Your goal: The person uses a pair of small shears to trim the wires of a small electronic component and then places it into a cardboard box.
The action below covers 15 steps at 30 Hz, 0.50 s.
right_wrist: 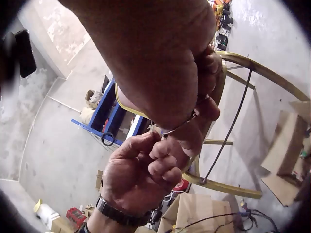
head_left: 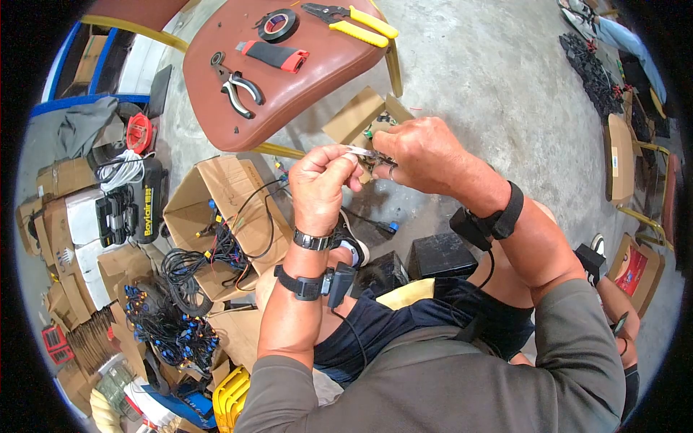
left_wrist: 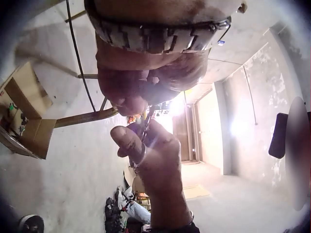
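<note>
My left hand (head_left: 321, 177) pinches a small pale piece (right_wrist: 153, 127) between thumb and forefinger. My right hand (head_left: 426, 155) grips a slim dark metal tool (head_left: 380, 159), its far end right at the left fingertips. Most of the tool is hidden in the right fingers, and its kind cannot be told. In the right wrist view, the left hand's other fingers curl inward below the pale piece. Both hands meet over a small open carton (head_left: 354, 124) with little parts inside.
The brown chair (head_left: 216, 119) carries pliers (head_left: 234, 90), a utility knife (head_left: 271, 55), black tape (head_left: 278, 26) and yellow-handled wire strippers (head_left: 354, 23). A carton (head_left: 238, 180) with wires stands left, near a heap of black cables (head_left: 170, 332). Black boxes (head_left: 440, 256) sit by the legs.
</note>
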Available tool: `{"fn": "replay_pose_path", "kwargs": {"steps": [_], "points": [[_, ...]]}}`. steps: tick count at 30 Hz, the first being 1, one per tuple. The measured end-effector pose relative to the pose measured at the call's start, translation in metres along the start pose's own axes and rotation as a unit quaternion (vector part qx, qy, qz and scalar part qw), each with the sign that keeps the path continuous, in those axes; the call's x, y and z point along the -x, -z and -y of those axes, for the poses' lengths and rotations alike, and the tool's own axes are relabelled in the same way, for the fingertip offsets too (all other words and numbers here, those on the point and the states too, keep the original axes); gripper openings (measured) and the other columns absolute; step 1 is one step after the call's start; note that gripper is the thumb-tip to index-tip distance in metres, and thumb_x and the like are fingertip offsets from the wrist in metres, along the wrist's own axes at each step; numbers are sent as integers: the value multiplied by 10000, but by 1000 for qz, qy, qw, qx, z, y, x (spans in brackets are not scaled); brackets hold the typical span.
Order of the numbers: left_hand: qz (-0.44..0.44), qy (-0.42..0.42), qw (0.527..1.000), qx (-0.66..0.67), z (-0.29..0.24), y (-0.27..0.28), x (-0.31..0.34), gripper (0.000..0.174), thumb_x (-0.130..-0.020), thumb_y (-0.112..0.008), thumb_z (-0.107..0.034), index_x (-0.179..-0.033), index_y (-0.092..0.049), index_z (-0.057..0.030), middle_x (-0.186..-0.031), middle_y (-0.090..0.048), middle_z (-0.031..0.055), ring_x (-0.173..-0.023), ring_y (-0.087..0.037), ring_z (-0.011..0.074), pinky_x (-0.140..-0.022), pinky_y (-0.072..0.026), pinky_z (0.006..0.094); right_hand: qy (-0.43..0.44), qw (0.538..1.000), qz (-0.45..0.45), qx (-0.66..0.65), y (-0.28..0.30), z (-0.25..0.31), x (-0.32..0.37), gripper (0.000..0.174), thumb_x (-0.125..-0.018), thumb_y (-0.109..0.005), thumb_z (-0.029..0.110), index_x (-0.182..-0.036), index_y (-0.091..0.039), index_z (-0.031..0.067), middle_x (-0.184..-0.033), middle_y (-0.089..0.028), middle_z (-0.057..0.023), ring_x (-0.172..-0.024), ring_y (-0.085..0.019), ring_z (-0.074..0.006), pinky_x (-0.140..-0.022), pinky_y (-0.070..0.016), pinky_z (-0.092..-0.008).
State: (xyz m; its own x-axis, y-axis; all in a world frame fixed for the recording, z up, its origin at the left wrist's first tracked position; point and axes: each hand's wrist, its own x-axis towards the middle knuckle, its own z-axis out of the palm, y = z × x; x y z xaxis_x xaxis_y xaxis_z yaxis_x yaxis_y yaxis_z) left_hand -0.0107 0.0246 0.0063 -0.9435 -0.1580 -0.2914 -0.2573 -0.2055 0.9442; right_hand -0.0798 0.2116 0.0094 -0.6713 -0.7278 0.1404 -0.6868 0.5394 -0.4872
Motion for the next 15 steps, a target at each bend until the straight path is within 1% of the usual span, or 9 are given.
{"fn": "replay_pose_path", "kwargs": {"steps": [4, 10, 15], "points": [[-5, 6, 1000, -17, -1, 0, 0, 105, -865, -624, -25, -919, -669, 52, -731, -661, 102, -572, -593, 145, -528, -489, 253, -8, 1000, 17, -11, 1, 2, -1, 312, -700, -784, 300, -797, -606, 63, -692, -660, -124, -715, -684, -331, -645, -530, -434], [-7, 6, 999, -33, 0, -1, -3, 92, -859, -626, -13, -911, -674, 45, -724, -653, 92, -583, -591, 137, -513, -483, 253, -12, 1000, 17, -16, 2, 0, -2, 327, -700, -787, 320, -793, -607, 63, -714, -664, -128, -728, -686, -329, -653, -531, -434], [-11, 4, 998, -66, -1, -5, -5, 90, -858, -634, -20, -911, -679, 37, -715, -653, 78, -568, -585, 123, -512, -483, 249, -9, 1000, 14, -5, 1, -2, -1, 322, -713, -777, 325, -793, -605, 64, -701, -662, -125, -714, -686, -326, -648, -533, -432]]}}
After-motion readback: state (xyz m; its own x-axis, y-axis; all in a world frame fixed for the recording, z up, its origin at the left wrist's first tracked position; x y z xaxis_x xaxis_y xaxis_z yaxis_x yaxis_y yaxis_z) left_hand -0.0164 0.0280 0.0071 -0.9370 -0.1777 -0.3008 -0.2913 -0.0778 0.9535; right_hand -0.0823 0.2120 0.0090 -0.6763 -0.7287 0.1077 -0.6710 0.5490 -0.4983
